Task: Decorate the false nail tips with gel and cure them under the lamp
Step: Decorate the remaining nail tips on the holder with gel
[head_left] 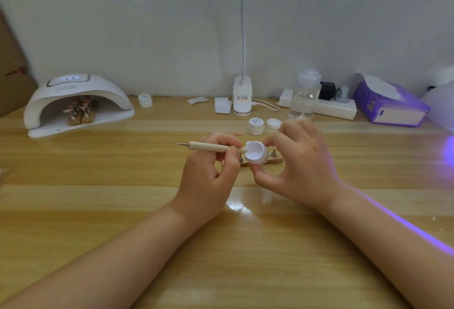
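While my right hand (pixel 292 161) pinches the open gel pot (pixel 256 153) tilted toward me, my left hand (pixel 211 163) grips the wooden dotting tool (pixel 213 147), its tip dipped inside — the tilt probably lets me reach the gel. Just beyond sits the wooden nail stand (pixel 275 160), close for decorating. Far left, the curing lamp (pixel 78 102) already shelters pink nail tips (pixel 83 106) on holders — likely curing

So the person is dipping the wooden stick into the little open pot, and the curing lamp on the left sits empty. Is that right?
Not quite. The lamp is not empty: the head view shows a stand of pink nail tips inside it. The rest holds: the left hand holds the wooden stick, its tip in the open pot pinched by the right hand.
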`<action>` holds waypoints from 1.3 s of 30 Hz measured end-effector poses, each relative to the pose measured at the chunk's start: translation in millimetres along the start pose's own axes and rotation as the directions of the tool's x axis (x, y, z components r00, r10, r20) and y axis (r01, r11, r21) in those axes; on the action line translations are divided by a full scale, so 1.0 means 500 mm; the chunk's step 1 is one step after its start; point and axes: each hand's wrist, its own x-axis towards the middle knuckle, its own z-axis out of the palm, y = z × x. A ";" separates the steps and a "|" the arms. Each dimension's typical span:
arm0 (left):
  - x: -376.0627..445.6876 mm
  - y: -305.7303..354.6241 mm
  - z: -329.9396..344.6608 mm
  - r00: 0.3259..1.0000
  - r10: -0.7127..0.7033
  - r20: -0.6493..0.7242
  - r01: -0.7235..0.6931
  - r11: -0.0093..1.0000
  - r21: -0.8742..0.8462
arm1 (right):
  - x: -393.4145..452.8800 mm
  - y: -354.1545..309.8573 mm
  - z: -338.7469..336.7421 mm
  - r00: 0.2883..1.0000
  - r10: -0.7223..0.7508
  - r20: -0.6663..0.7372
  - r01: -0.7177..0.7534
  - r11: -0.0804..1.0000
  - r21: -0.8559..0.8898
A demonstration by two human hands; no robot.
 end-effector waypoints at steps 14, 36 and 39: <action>-0.002 0.001 0.002 0.999 -0.027 0.025 0.027 1.000 0.016 | 0.000 -0.002 0.002 0.999 -0.048 -0.013 0.048 0.999 -0.018; 0.019 0.004 0.001 0.931 -0.344 -0.124 0.285 0.895 -0.345 | -0.003 -0.005 0.002 1.000 0.001 0.012 -0.001 1.000 0.009; 0.027 0.003 -0.001 0.888 -0.453 -0.076 0.382 0.822 -0.423 | -0.002 -0.005 0.002 1.000 0.005 0.011 -0.005 1.000 0.007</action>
